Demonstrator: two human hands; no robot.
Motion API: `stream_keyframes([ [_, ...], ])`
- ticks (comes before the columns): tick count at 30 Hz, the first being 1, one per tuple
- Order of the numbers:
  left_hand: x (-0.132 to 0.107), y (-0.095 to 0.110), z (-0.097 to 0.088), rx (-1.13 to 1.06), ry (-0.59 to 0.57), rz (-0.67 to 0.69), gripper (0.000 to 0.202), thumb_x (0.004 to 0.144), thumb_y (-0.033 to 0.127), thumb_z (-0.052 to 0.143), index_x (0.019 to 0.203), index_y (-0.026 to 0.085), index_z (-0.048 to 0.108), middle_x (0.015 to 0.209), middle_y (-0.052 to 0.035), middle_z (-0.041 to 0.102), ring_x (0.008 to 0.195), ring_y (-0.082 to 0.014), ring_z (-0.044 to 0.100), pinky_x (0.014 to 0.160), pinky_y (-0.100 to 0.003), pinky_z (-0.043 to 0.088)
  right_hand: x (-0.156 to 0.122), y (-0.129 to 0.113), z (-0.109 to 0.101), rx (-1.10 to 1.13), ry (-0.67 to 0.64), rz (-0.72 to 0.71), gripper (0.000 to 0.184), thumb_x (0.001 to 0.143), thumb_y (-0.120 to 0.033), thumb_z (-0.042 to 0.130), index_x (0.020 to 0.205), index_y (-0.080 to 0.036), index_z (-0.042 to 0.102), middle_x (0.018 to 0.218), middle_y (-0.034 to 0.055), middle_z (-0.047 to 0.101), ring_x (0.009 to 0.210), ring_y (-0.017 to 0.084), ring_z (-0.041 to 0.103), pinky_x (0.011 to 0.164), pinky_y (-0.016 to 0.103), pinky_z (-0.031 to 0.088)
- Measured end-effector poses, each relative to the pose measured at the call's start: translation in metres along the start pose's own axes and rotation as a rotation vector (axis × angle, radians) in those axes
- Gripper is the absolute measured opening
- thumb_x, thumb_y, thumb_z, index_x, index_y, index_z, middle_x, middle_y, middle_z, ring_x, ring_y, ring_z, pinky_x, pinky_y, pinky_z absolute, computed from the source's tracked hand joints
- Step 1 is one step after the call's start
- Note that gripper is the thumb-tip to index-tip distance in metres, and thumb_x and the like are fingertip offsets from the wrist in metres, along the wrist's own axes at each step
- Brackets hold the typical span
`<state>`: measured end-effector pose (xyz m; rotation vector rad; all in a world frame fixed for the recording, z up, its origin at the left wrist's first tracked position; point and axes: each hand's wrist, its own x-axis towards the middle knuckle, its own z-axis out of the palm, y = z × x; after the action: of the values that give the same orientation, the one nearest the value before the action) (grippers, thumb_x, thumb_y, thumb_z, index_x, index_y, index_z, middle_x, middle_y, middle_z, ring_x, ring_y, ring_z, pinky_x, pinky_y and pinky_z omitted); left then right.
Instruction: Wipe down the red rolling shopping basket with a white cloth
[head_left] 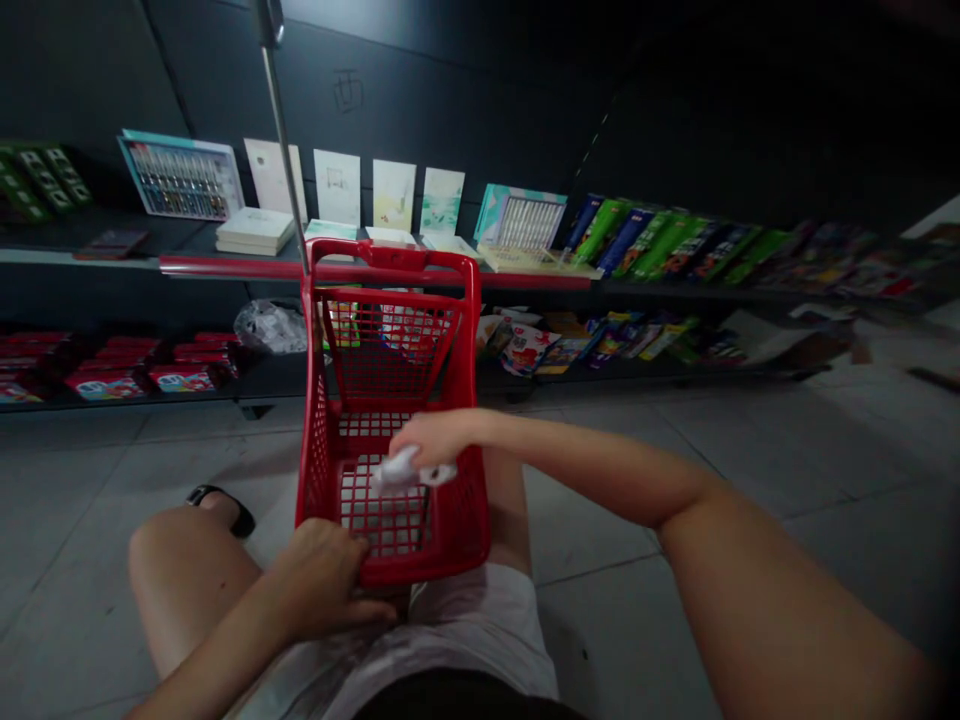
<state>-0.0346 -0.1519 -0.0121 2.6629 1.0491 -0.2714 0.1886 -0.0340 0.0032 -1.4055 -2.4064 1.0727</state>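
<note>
A red plastic shopping basket [322, 450] with a mesh wall stands tilted against my knees, its open mouth toward me. My left hand [322, 580] grips its near rim, fingers curled over the edge. My right hand [431, 438] reaches into the basket, closed on a crumpled white cloth [409, 470] that hangs just above the basket's mesh. A thin metal handle rod [283, 130] rises from the basket's far left corner. My bare knees and pale shorts [465, 630] fill the bottom of the view.
Dark shelves run along the wall ahead: notebooks and cards [337, 190] on the upper shelf, red boxes [112, 370] lower left, colourful packs [660, 240] to the right. A crumpled plastic bag [270, 325] lies on the lower shelf. Grey tiled floor [750, 440] spreads right.
</note>
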Motion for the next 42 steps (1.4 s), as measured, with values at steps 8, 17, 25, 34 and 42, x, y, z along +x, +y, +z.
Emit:
stream_keyframes([
  [8,0.026,0.037,-0.012,-0.109,0.099,-0.071,0.061,0.087,0.06,0.044,0.124,0.012,0.05,0.102,-0.0159,0.07,0.093,-0.0298,0.068,0.075,-0.037,0.05,0.001,0.048,-0.077,-0.318,0.777,0.013,0.037,0.081,-0.007,0.043,0.113,-0.006,0.062,0.124,0.0179,0.055,0.121,0.031,0.039,0.108,0.05,0.029],
  [17,0.075,0.003,0.002,-0.537,0.29,-0.243,0.048,0.085,0.028,0.047,0.13,0.011,0.039,0.108,-0.0163,0.069,0.1,-0.0275,0.066,0.084,-0.036,0.048,-0.014,0.072,0.108,-0.282,0.972,-0.552,0.044,0.09,-0.027,0.04,0.133,-0.017,0.046,0.129,0.0149,0.049,0.122,0.025,0.044,0.102,0.045,0.042],
  [25,0.075,-0.031,0.008,-0.68,0.414,-0.221,0.074,0.075,0.016,0.041,0.148,0.012,0.027,0.136,-0.0089,0.056,0.119,-0.0201,0.057,0.104,-0.033,0.04,0.068,0.122,-0.024,0.303,1.607,-0.062,0.047,0.082,-0.017,0.04,0.128,-0.011,0.05,0.129,0.0168,0.053,0.123,0.025,0.045,0.108,0.045,0.034],
  [34,0.072,-0.036,0.002,-0.711,0.421,-0.265,0.076,0.075,0.018,0.044,0.149,0.011,0.026,0.13,-0.0078,0.061,0.087,-0.0144,0.065,0.085,-0.026,0.05,0.109,0.073,0.042,0.218,1.328,-0.194,0.051,0.077,-0.009,0.038,0.123,-0.01,0.058,0.127,0.0145,0.056,0.123,0.023,0.047,0.108,0.04,0.035],
  [42,0.066,-0.041,0.01,-0.803,0.457,-0.286,0.077,0.074,0.018,0.045,0.149,0.011,0.027,0.138,-0.0087,0.054,0.095,-0.0147,0.065,0.086,-0.025,0.05,0.085,0.103,0.042,0.222,1.331,-0.315,0.043,0.081,-0.01,0.039,0.116,-0.018,0.061,0.12,0.009,0.059,0.116,0.019,0.05,0.104,0.037,0.039],
])
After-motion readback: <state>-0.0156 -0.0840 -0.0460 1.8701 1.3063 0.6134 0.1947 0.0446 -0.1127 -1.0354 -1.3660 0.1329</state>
